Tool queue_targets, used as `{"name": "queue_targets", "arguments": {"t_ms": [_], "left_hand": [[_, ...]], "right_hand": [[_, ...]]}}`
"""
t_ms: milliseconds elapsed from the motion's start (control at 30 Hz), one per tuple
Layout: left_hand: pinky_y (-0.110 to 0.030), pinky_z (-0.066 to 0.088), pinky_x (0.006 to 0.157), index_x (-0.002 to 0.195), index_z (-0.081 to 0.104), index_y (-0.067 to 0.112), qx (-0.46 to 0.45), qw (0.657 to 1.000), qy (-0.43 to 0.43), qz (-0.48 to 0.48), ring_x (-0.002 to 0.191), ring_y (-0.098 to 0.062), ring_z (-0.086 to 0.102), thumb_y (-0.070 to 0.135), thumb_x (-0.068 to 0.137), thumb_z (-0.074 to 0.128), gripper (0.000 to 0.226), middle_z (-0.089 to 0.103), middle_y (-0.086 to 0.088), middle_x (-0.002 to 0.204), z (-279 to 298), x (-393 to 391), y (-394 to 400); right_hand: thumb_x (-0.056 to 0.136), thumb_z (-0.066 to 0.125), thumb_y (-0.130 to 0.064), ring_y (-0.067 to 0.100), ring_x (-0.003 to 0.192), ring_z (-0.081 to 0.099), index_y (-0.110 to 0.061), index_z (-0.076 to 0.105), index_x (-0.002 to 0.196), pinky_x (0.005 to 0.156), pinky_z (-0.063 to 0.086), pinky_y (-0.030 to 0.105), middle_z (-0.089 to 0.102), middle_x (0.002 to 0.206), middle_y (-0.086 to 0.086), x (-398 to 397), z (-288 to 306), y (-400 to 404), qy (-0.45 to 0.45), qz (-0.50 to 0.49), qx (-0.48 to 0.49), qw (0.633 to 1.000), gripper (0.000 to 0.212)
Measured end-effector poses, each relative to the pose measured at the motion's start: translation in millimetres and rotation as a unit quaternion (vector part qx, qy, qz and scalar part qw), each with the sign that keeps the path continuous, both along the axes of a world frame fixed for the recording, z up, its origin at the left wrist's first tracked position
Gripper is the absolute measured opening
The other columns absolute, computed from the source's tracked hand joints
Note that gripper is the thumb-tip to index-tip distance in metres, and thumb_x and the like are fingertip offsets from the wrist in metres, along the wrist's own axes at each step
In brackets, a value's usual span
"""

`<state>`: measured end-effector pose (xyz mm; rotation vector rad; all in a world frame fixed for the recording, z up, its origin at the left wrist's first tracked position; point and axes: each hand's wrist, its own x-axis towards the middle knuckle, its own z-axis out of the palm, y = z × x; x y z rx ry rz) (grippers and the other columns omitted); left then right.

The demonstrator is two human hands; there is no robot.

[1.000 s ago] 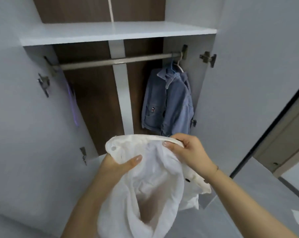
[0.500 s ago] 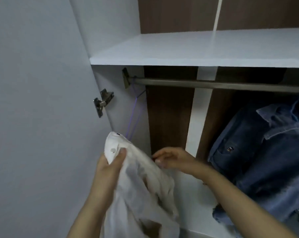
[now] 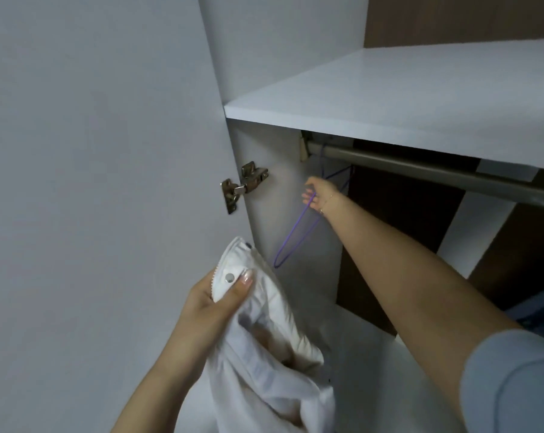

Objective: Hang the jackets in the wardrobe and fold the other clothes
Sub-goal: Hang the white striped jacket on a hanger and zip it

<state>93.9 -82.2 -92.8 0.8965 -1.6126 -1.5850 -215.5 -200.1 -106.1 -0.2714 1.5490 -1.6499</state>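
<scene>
My left hand point(image 3: 213, 303) grips a white jacket point(image 3: 264, 354) by its collar, thumb beside a metal snap; the rest of the jacket hangs down at the bottom centre. My right hand point(image 3: 319, 195) reaches up into the wardrobe and holds a thin purple hanger point(image 3: 292, 242), fingers curled round its upper wire. The hanger hangs from the left end of the metal rail point(image 3: 420, 173) under the white shelf point(image 3: 389, 98). A strip of a blue denim jacket point(image 3: 542, 310) shows at the right edge.
The open wardrobe door point(image 3: 92, 182) fills the left side, with a metal hinge point(image 3: 242, 185) on the cabinet's side wall. A white upright strip point(image 3: 480, 220) crosses the brown back panel behind the rail.
My right hand let go of the white jacket and rose to the purple hanger on the rail. The view swung left and closer to the wardrobe's left corner; my left hand keeps the collar.
</scene>
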Motion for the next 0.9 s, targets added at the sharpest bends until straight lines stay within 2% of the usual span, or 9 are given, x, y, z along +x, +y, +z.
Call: {"name": "queue_targets", "arguments": {"t_ms": [67,133,200,267,367,433,600,800,900], "left_hand": [[-0.026,0.056,0.063,0.087,0.073,0.019,-0.004,1.000,-0.005,0.010,0.078,-0.023,0.073,0.035,0.083,0.067,0.017,0.075,-0.013,0.088,-1,7,0],[-0.024,0.055,0.061,0.085,0.072,0.018,-0.004,1.000,-0.012,0.004,0.076,-0.022,0.073,0.036,0.084,0.067,0.019,0.074,-0.013,0.085,-5,13,0],[-0.025,0.055,0.062,0.085,0.071,0.015,-0.003,1.000,-0.020,-0.006,0.075,-0.022,0.072,0.036,0.085,0.067,0.022,0.073,-0.014,0.085,-10,15,-1],[-0.027,0.054,0.062,0.083,0.068,0.010,0.002,0.999,-0.031,-0.018,0.073,-0.023,0.069,0.036,0.084,0.069,0.026,0.072,-0.015,0.082,-17,16,-3],[-0.031,0.048,0.063,0.078,0.059,0.001,-0.001,0.997,-0.058,-0.060,0.067,-0.020,0.061,0.038,0.078,0.073,0.039,0.062,-0.011,0.072,-22,16,-12],[-0.029,0.046,0.062,0.076,0.057,0.001,-0.006,0.994,-0.065,-0.091,0.064,-0.017,0.057,0.038,0.079,0.072,0.040,0.059,-0.006,0.069,-26,17,-18],[-0.034,0.042,0.068,0.086,0.060,-0.011,0.007,0.995,-0.045,-0.094,0.075,-0.021,0.053,0.020,0.090,0.069,0.032,0.058,-0.013,0.076,-44,21,-36],[-0.036,0.040,0.071,0.087,0.060,0.005,0.023,0.989,-0.062,-0.130,0.077,-0.024,0.051,0.017,0.090,0.069,0.015,0.057,-0.015,0.082,-62,24,-30],[-0.035,0.039,0.069,0.076,0.057,0.011,0.011,0.989,-0.071,-0.129,0.074,-0.021,0.049,0.017,0.090,0.069,0.019,0.056,-0.011,0.076,-62,32,-23]], "right_hand": [[0.094,0.056,-0.016,0.016,0.066,0.046,-0.008,0.054,0.108,0.055,0.049,0.021,0.047,0.090,0.006,-9,2,-3,0.008,-0.043,-0.010,0.999,0.016],[0.093,0.060,-0.031,0.010,0.045,0.038,-0.012,0.051,0.102,0.032,0.030,0.013,0.041,0.072,0.001,-13,3,6,0.030,-0.079,0.000,0.996,0.023],[0.091,0.060,-0.044,0.009,0.038,0.035,-0.016,0.050,0.086,0.031,0.022,0.010,0.038,0.063,-0.001,-13,3,24,0.076,-0.095,0.018,0.992,0.030],[0.091,0.056,-0.052,0.013,0.047,0.040,-0.018,0.050,0.071,0.040,0.030,0.019,0.044,0.063,0.000,-10,-1,55,0.199,-0.066,0.058,0.976,0.040],[0.097,0.039,-0.058,0.023,0.057,0.047,-0.019,0.051,0.059,0.055,0.036,0.030,0.051,0.063,0.004,9,-11,122,0.456,-0.043,0.175,0.871,0.056],[0.101,0.033,-0.053,0.027,0.057,0.049,-0.020,0.045,0.054,0.056,0.041,0.035,0.050,0.059,0.006,31,-19,172,0.538,-0.046,0.219,0.813,0.059],[0.101,0.046,-0.035,0.020,0.048,0.047,-0.015,0.044,0.052,0.052,0.035,0.032,0.043,0.047,0.002,98,-49,277,0.487,-0.084,0.191,0.848,0.053],[0.095,0.050,-0.019,0.017,0.049,0.040,-0.017,0.041,0.046,0.058,0.033,0.031,0.039,0.045,0.000,165,-86,369,0.346,-0.181,0.211,0.896,0.050],[0.095,0.047,-0.013,0.007,0.038,0.033,-0.016,0.041,0.035,0.050,0.030,0.026,0.034,0.038,-0.006,191,-93,406,0.292,-0.208,0.196,0.913,0.060]]}}
